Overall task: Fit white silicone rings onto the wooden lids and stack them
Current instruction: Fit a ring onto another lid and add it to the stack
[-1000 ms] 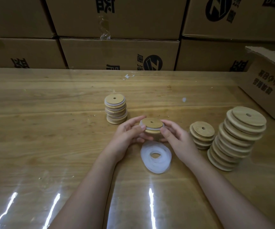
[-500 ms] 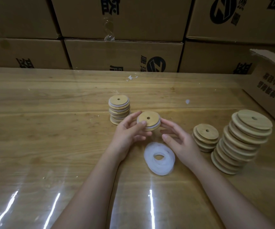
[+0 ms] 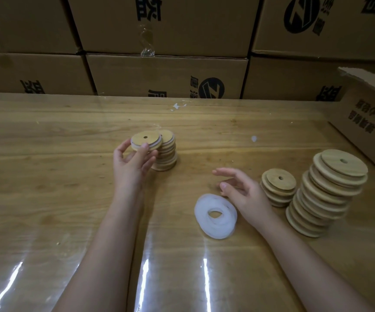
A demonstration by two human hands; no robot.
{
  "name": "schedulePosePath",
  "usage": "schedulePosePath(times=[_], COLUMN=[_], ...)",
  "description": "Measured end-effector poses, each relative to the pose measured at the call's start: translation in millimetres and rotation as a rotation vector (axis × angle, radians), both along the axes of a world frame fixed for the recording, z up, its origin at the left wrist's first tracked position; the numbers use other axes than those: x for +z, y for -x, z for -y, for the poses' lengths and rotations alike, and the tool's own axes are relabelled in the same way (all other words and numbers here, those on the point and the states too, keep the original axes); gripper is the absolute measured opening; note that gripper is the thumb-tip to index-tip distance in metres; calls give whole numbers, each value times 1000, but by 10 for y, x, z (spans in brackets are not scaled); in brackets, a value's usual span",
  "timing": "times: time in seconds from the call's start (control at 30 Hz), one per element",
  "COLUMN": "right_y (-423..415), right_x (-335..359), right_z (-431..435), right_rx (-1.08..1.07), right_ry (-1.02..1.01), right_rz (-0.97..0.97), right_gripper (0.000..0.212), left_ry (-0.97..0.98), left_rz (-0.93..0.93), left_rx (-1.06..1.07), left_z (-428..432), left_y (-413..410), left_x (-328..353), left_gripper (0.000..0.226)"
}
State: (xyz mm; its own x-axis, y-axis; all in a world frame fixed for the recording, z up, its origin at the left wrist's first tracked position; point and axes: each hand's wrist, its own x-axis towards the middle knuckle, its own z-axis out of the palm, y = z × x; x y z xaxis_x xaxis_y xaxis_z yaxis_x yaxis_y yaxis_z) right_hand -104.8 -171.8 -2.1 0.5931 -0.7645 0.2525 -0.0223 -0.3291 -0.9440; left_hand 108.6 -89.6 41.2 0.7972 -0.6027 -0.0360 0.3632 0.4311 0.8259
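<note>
Left hand (image 3: 132, 164) pinches a ringed wooden lid (image 3: 146, 140) w/ thumb and fingers, just above the finished stack (image 3: 166, 154) near the tabletop's (image 3: 47, 176) middle. Right hand (image 3: 241, 190) hovers loosely spread, holding nothing, by the white silicone rings (image 3: 215, 216).

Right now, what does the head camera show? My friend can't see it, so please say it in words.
The left hand holds a ringed wooden lid beside the top of the finished stack on a wooden table. The right hand hovers open near a pile of white silicone rings, with a short stack and a tall stack of bare lids further right.
</note>
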Motion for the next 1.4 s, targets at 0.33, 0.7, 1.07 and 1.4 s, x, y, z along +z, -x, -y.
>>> schedulePosePath(times=[0.33,0.7,1.07,1.4], right_y=[-3,-5,-10,-50], right_x=[-11,-2,29,55], right_z=[9,4,-14,-132], right_rx=[-6,-12,-20,-450], right_ry=[-23,-16,-18,755], right_rz=[-10,-34,-46,-325], right_gripper=[30,29,28,20], left_ry=[-4,-600,-724,-637], left_rz=[-6,1753,1725,1681], left_rx=[-35,355,277,320], left_z=[-7,-8,-33,-9], left_y=[-16,188,127,148], left_x=[7,-219,-226,-242], left_gripper=[39,37,49,46])
